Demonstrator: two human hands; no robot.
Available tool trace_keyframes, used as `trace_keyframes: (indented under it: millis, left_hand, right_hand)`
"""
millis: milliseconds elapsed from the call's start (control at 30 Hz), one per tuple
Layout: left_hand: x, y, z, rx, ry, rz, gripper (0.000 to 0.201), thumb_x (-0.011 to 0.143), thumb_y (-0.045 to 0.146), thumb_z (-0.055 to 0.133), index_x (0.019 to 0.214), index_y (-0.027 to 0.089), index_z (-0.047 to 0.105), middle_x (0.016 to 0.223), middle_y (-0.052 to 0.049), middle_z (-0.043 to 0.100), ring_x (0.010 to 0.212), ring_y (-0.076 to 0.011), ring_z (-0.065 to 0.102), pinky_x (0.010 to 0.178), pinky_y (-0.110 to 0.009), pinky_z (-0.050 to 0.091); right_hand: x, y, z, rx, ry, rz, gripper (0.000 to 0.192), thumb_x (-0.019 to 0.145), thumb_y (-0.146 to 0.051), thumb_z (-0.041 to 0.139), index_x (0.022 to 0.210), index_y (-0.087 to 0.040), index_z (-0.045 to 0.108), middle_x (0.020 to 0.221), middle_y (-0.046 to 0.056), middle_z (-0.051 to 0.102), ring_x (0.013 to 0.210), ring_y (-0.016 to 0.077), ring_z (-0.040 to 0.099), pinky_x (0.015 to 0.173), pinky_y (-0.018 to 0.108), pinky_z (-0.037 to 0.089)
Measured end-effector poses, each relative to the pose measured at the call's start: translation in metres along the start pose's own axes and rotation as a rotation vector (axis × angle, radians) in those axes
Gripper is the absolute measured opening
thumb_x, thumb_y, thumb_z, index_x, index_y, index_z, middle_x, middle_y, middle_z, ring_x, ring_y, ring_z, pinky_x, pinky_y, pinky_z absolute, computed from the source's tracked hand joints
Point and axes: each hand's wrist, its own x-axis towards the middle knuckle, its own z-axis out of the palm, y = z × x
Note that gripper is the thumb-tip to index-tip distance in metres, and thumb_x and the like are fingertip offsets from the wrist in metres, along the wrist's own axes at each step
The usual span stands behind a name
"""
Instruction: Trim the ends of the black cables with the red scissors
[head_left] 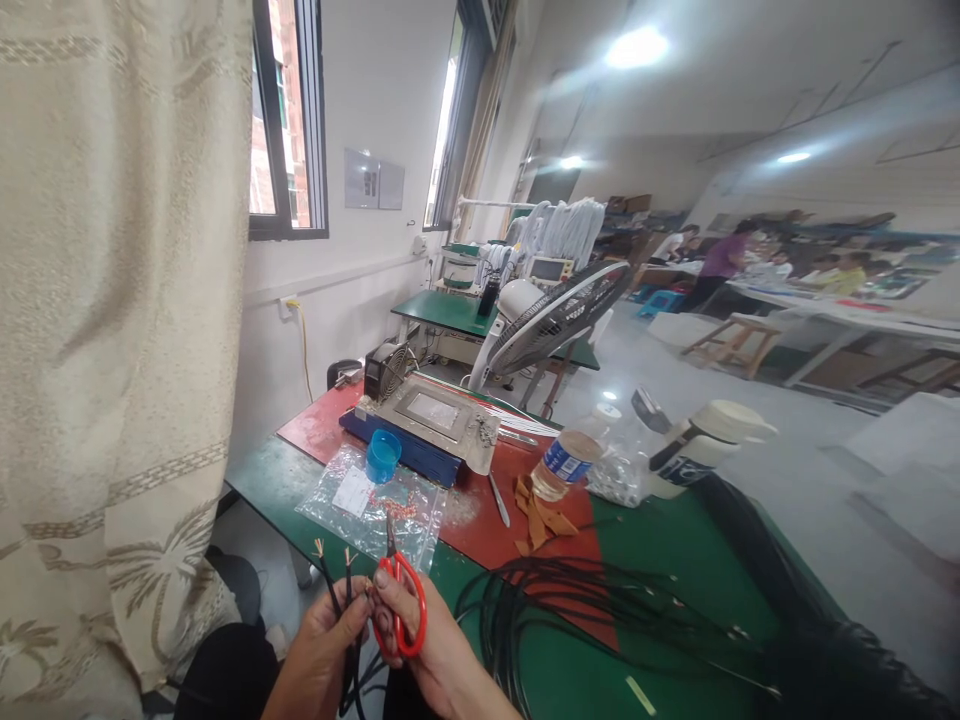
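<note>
Gripping a pair of red-handled scissors (399,600), the right hand (427,650) has its fingers curled through the loops, blades pointing up and away from the body at the bottom edge of the view. Just beside it, the left hand (322,640) is closed around a few thin black wires (339,585), whose stripped copper tips stand up above the fingers. The scissors' blades sit close to those wire ends; whether they touch cannot be told. Both hands hover at the near edge of the green desk (675,560).

A large loose coil of black cable (600,610) lies on the desk to the right of the hands. Ahead of them is a clear plastic bag (371,505) with small reddish parts inside, and a blue cap (383,456) rests by its far edge. Behind that stands a flat metal machine (435,415) on a red mat (487,520). Further right lie some tan scraps (540,515), a plastic bottle (566,462) on its side, and a white container (705,440). A tilted fan (555,315) stands beyond the desk, and a beige curtain (112,330) hangs at the left.
</note>
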Motion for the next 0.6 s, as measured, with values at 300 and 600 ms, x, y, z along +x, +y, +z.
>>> trace_keyframes:
  millis: [300,600]
  left_hand:
    - [-0.004,0.001,0.002,-0.008,0.001,-0.021,0.027,0.062,0.028,0.073,0.085,0.016,0.067,0.073,-0.005,0.069,0.069,-0.0144,0.062,0.061,-0.022,0.047]
    - [-0.006,0.000,-0.007,0.359,0.246,0.109,0.036,0.055,0.043,0.074,0.083,0.020,0.069,0.086,-0.006,0.072,0.084,-0.0234,0.064,0.074,-0.032,0.050]
  right_hand:
    - [0.000,0.002,-0.004,0.044,-0.008,0.036,0.038,0.064,-0.047,0.070,0.065,-0.014,0.052,0.044,-0.006,0.045,0.032,0.0046,0.034,0.027,0.016,0.025]
    - [-0.007,-0.004,-0.016,-0.510,-0.035,-0.390,0.033,0.083,-0.046,0.050,0.071,-0.016,0.056,0.054,-0.003,0.048,0.044,0.0074,0.044,0.041,0.018,0.035]
